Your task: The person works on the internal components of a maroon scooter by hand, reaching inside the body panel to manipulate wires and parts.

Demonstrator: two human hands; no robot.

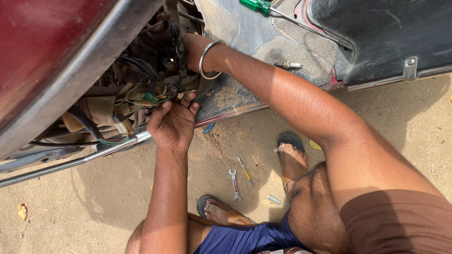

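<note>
I crouch beside a dark red scooter [52, 42] whose front panel is open, baring a tangle of wires and connectors [136, 94]. My left hand [172, 124] is curled below the tangle, and its fingertips pinch wires at the lower edge of the opening. My right arm wears a steel bangle [209, 59] at the wrist. It reaches across the footboard [249, 47] into the cavity. My right hand [190, 47] is mostly hidden among the cables, so its grip cannot be seen.
A green-handled screwdriver [256, 5] and a spark plug [288, 65] lie on the footboard. On the sandy ground between my sandalled feet lie a small wrench [234, 184], a thin yellow-handled screwdriver [245, 170] and a short metal piece [274, 200]. A chrome rail [70, 162] runs below the opening.
</note>
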